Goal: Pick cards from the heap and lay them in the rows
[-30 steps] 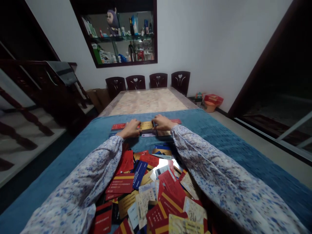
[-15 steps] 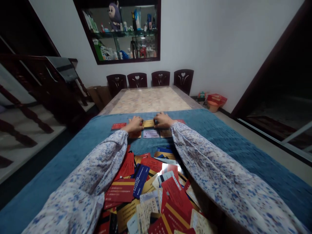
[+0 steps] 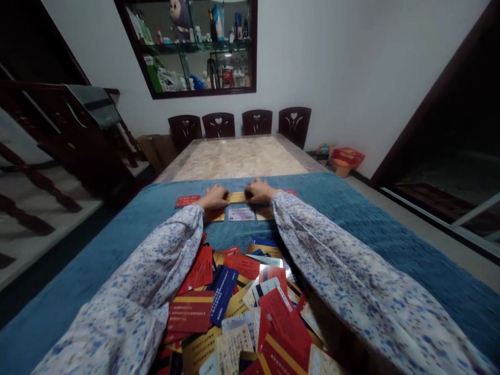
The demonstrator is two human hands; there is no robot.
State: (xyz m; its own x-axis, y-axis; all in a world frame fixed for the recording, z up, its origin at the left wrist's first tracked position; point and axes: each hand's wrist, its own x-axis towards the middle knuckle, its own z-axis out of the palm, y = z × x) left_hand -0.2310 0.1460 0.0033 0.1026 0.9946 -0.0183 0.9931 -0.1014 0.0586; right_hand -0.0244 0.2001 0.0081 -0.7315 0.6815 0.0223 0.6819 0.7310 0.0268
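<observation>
A gold card (image 3: 236, 197) lies flat on the blue cloth between my two hands. My left hand (image 3: 215, 198) has its curled fingers at the card's left end, and my right hand (image 3: 259, 191) has its fingers at the right end. A lilac card (image 3: 241, 214) lies just nearer to me, with partly covered gold cards on either side. Farther left is a red card (image 3: 187, 201); another red card (image 3: 290, 192) shows past my right wrist. Between my forearms spreads a loose pile of red, gold, blue and white cards (image 3: 224, 294).
Beyond the blue cloth (image 3: 351, 224) stretches a stone-patterned tabletop (image 3: 242, 156), with several dark chairs (image 3: 295, 125) at its far end. A wooden railing (image 3: 35, 182) stands left. An orange bin (image 3: 342, 165) with a red bag sits on the floor at right.
The view has tilted and shifted slightly. Both hands remain at the ends of the gold card, with little visible movement.
</observation>
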